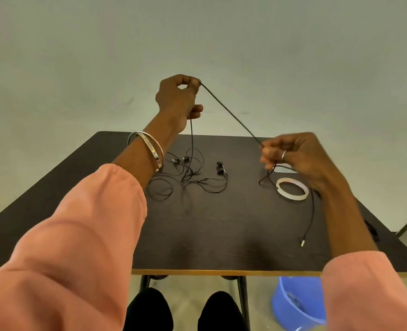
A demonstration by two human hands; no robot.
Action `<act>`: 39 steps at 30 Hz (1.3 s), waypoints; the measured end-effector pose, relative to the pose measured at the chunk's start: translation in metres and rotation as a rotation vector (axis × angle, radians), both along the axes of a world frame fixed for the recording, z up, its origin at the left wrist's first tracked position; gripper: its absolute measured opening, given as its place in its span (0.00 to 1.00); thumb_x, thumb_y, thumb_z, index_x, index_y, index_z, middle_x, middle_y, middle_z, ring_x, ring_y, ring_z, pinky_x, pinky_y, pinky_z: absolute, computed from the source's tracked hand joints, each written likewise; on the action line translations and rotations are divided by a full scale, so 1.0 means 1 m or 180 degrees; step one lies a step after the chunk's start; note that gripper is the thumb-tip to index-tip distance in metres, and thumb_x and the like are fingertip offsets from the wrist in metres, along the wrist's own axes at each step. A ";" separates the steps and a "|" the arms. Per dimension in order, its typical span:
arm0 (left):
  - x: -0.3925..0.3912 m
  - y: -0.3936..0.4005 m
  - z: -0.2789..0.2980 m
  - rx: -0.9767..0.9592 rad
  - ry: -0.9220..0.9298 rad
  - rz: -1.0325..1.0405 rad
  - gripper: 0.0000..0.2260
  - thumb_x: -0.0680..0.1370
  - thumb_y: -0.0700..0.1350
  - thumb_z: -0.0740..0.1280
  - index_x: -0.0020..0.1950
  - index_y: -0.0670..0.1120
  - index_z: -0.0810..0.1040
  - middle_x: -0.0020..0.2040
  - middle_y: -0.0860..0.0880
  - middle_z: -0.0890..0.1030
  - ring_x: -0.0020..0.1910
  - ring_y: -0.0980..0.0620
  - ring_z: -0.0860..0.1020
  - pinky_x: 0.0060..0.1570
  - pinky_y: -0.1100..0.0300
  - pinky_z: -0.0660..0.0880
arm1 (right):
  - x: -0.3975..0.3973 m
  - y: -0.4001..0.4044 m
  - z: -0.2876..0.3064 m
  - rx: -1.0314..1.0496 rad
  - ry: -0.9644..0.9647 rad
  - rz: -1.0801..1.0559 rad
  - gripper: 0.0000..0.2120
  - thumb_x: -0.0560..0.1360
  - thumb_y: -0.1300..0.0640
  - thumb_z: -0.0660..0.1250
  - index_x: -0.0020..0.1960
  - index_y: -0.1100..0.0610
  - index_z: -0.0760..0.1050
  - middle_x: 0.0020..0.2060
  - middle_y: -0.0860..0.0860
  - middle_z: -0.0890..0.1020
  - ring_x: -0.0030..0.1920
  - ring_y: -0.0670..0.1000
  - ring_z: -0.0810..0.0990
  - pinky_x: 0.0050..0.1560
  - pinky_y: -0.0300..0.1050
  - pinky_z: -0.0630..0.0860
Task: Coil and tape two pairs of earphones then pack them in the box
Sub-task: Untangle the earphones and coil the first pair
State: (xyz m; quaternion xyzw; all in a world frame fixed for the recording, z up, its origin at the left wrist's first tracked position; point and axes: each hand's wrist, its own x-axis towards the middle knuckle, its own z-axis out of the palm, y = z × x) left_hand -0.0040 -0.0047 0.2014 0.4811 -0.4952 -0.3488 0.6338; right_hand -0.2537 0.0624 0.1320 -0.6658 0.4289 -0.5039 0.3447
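My left hand is raised above the far side of the dark table and pinches a black earphone cable. The cable runs taut down to my right hand, which grips it above the table's right side. From my left hand the cable drops to a tangle of black earphones lying mid-table. Below my right hand the cable's tail hangs, ending in a plug. A roll of white tape lies flat under my right wrist. A white box shows partly behind my right hand.
A blue plastic tub stands on the floor under the table's front right corner. Table legs and my knees show below the front edge. A pale wall rises behind the table.
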 end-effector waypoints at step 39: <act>0.064 0.016 0.045 -0.0698 0.1611 -0.0531 0.07 0.78 0.41 0.67 0.55 0.47 0.79 0.45 0.49 0.86 0.25 0.57 0.68 0.22 0.66 0.61 | 0.065 -0.074 -0.005 0.0204 0.0038 0.0487 0.09 0.76 0.63 0.67 0.53 0.52 0.81 0.37 0.51 0.84 0.38 0.47 0.80 0.41 0.37 0.77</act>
